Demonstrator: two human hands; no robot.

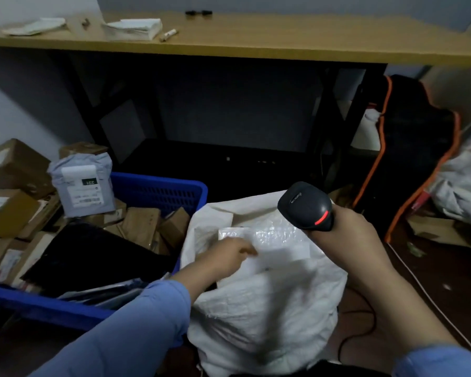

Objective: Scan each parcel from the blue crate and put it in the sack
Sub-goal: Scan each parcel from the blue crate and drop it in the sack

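Light blue sleeves (133, 336) fill the bottom. Wooden table (256, 36) runs across the back of a dim room, dark floor (419, 281) underneath. White sack (269, 308) sits just right of the blue crate (158, 186) full of boxes (144, 224). Bubble-wrap parcel (272, 240) lies in the sack mouth, left hand (226, 258) on it, grip too blurry to call. Right hand (348, 235) grasps the scanner (305, 205).

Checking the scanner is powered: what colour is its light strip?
Red: a curved strip on the black scanner gripped by the right hand; head view.
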